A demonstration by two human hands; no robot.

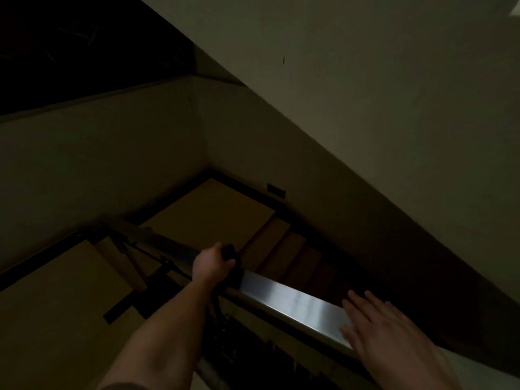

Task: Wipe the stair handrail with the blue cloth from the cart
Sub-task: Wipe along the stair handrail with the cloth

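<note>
Where the flat, brushed-metal stair handrail [292,301] slopes down toward the landing, the left hand [212,263] is closed around a dark, bunched cloth [233,263] and presses it onto the rail's top face. Light is too dim to confirm the cloth's colour; it reads near-black. Cloth wraps over the rail edge under the fingers, a small lump of it poking up above the knuckles. Left forearm [168,327] is stretched out full, bare, running along the near side of the rail.

Right hand [385,333] lies flat on the rail, higher up the slope and nearer the camera, well apart from the left. Fingers spread, extended, palm down, holding nothing. Fingertips point down the slope toward the cloth.

The bare rail stretch between the two hands catches a bright reflection. Past the left hand the rail goes dark and meets a turn at the landing, details there unclear.

Below the rail: tan stair treads [284,246] descending to a tan landing floor [213,212] with dark skirting along the pale walls [112,153]. A small dark rectangular plate [276,190] sits low on the wall just above the skirting. The sloped pale underside of the upper flight [365,80] fills the top right. Dark baluster structure under the rail, near the left forearm, too murky to resolve.
</note>
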